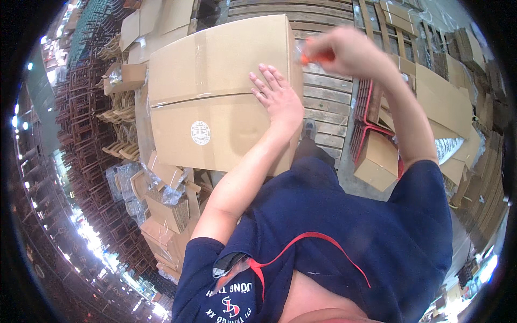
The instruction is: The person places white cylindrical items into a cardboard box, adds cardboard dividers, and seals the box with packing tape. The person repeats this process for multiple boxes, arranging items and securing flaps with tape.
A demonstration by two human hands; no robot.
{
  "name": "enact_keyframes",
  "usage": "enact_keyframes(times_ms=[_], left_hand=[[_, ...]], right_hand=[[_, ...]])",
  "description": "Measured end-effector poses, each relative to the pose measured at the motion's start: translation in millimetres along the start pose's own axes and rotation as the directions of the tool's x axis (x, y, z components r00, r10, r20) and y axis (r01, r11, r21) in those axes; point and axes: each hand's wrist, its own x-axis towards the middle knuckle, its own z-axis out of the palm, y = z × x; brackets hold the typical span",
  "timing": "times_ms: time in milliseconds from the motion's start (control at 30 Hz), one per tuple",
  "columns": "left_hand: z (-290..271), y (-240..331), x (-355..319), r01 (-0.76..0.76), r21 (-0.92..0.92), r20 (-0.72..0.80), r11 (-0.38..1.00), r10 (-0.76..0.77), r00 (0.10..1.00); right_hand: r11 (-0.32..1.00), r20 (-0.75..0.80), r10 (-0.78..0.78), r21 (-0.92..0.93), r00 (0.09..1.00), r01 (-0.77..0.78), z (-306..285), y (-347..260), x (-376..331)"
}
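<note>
A large brown cardboard box lies in front of me with its top flaps folded together and a narrow seam between them. A round white sticker is on the nearer flap. My left hand rests flat on the box top near its right end, fingers stretched out, with a ring on one finger. Just past the right edge of the box, my right hand is closed around an orange tape dispenser. Motion blurs this hand and the tool, and a clear, shiny bit shows beside the box edge.
Wooden pallet slats lie right of the box. Beyond them stand a red-edged cart and an open carton. Flattened cardboard is piled at the far right. Stacked brown chair frames line the left side.
</note>
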Motion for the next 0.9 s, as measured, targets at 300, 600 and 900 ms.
enact_keyframes(times_ms=[300, 600, 900], left_hand=[[-11.4, -29.6, -15.4, -0.081, -0.497, -0.165, 0.864, -0.002, 0.986], [-30.4, -38.5, 116.7, -0.703, -0.11, -0.276, 0.702, 0.658, 0.7], [-22.6, -57.4, 135.2, -0.008, -0.94, -0.137, -0.342, 0.355, 0.925]], right_hand=[[0.933, 0.397, 0.152, -0.361, 0.905, 0.001, -11.5, 20.4, 66.4], [0.875, 0.156, -0.009, -0.478, 0.988, 0.084, 77.3, 34.3, 48.7], [0.965, 0.013, -0.223, -0.138, 0.975, 0.222, 23.9, -83.8, -27.4]])
